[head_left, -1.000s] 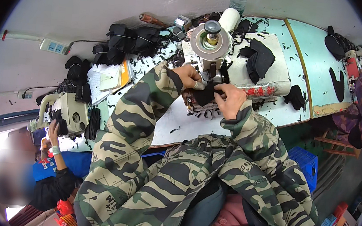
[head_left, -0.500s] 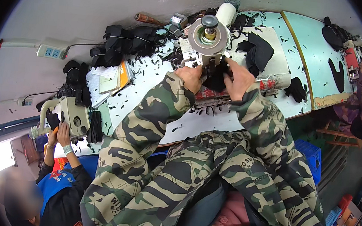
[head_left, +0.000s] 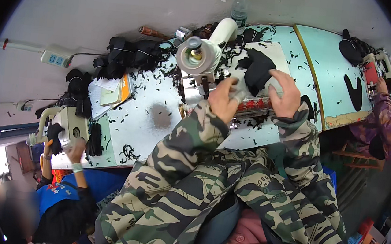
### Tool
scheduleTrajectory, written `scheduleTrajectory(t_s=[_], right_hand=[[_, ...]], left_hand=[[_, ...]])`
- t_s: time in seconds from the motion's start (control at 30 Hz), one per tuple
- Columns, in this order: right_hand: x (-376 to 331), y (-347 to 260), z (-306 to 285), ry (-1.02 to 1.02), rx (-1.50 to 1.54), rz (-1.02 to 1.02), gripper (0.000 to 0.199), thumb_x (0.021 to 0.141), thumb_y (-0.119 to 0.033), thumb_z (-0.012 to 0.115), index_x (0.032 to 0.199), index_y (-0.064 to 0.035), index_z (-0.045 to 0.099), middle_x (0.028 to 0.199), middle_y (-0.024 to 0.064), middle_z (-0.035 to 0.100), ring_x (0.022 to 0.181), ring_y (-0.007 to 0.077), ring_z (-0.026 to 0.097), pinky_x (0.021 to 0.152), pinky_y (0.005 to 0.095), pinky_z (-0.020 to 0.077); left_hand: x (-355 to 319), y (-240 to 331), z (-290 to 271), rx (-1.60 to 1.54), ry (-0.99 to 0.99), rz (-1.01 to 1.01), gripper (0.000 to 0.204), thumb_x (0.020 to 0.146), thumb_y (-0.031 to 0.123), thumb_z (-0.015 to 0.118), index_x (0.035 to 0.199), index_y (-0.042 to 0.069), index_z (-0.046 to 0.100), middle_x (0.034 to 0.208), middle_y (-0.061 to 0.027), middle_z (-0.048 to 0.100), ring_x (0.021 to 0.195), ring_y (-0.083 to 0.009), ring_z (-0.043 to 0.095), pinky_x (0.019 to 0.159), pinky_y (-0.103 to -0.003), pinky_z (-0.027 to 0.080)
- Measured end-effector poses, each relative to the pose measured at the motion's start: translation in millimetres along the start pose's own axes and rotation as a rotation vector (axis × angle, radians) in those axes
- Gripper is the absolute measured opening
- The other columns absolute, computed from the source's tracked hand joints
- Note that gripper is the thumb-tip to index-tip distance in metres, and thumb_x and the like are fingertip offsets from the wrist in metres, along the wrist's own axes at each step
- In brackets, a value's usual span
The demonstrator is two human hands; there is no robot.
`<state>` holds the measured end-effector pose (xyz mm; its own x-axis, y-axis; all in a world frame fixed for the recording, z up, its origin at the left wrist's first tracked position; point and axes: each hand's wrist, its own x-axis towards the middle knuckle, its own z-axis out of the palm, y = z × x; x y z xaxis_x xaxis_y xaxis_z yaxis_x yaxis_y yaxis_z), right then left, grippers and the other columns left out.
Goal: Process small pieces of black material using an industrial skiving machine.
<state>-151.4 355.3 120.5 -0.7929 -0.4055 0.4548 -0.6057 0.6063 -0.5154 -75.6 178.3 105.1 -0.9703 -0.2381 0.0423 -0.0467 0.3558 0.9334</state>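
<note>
Pale blue table (head_left: 305, 52) strewn with black scraps (head_left: 129, 152), grey wall (head_left: 98, 9) behind.

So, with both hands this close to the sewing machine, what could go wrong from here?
1. The left hand rests right beside the sewing machine head, so a finger might slip under its moving parts.
2. The right hand presses a black fabric piece; it may shift or bunch.
3. Black scraps litter the table and could snag in the work.
</note>
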Motion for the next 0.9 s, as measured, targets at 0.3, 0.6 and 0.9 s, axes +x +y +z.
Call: scheduleTrajectory(t_s=[0.3,0.6,0.9], right_hand=[[-2.7,52.5,80.8,-0.12,0.32,0.71,0.061,0.078,-0.05,0.058,0.102,0.0059,0.057,0.095,0.0232,0.061,0.091,0.036,0.059,0.082,0.0384,0.0435],[14.0,101.6,-40.3,-0.232,0.816,0.743,0.045,0.071,-0.023,0.073,0.101,0.0068,0.057,0.087,0.0098,0.062,0.073,0.0148,0.06,0.067,0.0266,0.049],[-82.0,162.8,63.2,-0.761,0.289,0.603,0.059,0.066,-0.029,0.075,0.109,0.0052,0.054,0.098,0.0164,0.061,0.085,0.0199,0.059,0.077,0.031,0.0476]], left_hand=[[69.9,-39.1,50.0,0.162,-0.058,0.016,0.044,0.069,0.024,0.065,0.105,0.0,0.059,0.096,-0.0216,0.062,0.091,-0.0346,0.059,0.082,-0.039,0.045],[14.7,-26.6,71.6,-0.445,-0.747,-0.509,0.045,0.083,0.012,0.055,0.123,-0.003,0.04,0.103,-0.0188,0.058,0.08,-0.0274,0.065,0.057,-0.031,0.053],[-22.2,-147.0,141.4,-0.341,-0.664,-0.794,0.066,0.08,0.049,0.059,0.12,-0.001,0.045,0.105,-0.0129,0.056,0.098,-0.0274,0.055,0.081,-0.04,0.044]])
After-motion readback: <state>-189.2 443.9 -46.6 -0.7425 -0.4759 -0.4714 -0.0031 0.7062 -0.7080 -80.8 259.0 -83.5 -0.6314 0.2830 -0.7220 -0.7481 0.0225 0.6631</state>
